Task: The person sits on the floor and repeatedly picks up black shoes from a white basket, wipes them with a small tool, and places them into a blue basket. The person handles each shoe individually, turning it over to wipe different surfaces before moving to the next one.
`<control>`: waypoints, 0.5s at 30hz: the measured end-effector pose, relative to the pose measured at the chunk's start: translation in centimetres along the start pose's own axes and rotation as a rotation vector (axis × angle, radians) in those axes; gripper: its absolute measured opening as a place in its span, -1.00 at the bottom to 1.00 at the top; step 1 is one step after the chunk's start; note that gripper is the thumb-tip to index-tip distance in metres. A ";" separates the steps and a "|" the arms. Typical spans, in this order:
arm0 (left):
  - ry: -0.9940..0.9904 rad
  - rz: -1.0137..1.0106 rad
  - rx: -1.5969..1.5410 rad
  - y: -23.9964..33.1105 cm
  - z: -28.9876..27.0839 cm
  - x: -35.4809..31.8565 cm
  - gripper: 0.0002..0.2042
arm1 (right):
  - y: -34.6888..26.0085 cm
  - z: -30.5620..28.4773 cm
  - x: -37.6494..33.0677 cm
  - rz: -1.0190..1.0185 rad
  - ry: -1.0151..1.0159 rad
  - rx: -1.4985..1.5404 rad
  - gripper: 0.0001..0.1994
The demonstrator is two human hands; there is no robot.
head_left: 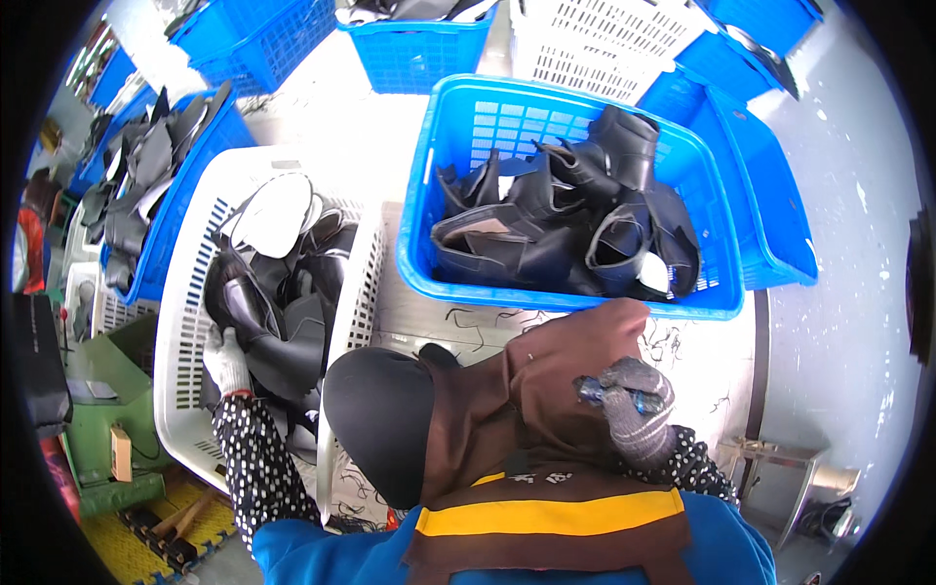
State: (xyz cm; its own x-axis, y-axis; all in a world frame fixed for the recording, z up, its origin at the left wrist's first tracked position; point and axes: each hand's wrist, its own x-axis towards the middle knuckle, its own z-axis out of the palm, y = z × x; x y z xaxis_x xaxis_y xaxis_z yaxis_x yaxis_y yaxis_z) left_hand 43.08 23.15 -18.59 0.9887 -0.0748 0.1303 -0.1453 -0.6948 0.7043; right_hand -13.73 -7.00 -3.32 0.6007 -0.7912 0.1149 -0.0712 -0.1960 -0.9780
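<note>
My left hand [229, 363], in a pale knit glove, reaches into a white plastic basket [182, 390] on the left. Its fingers are closed at the edge of a glossy black leather shoe upper [255, 310] lying on the pile there. Over my brown apron [556, 356], my right hand [639, 402], in a grey striped glove, is closed around a small tool with blue parts [589, 389]. The fist hides most of this tool, so its kind is unclear. Ahead stands a blue plastic basket [575, 300] with several black leather shoe uppers [546, 249].
More blue crates [419, 60] and a white crate [604, 44] stand at the back. A blue crate of dark pieces [190, 210] is at far left, above a green machine [109, 414]. Thread scraps [473, 327] litter the pale surface. A metal stool [780, 463] stands right, near the wall.
</note>
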 end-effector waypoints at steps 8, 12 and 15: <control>-0.287 1.102 -0.179 28.8 -6.2 -15.2 -0.77 | -2.5 -1.9 1.1 -0.257 0.224 0.259 -0.85; -0.634 1.760 -0.049 36.6 -3.5 -24.0 -0.71 | -3.4 -2.7 2.1 -0.334 0.447 0.240 -0.52; -0.950 1.970 0.141 38.2 -1.5 -30.5 -0.65 | -3.0 -2.9 1.7 -0.346 0.436 0.285 -0.50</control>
State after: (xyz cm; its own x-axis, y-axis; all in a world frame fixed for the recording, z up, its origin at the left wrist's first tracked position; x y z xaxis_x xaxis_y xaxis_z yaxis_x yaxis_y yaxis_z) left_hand 7.28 -0.07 5.41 -0.6517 -0.7520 0.0991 -0.7465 0.6590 0.0918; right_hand -14.83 -9.46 0.36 0.1665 -0.8850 0.4348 0.3203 -0.3685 -0.8727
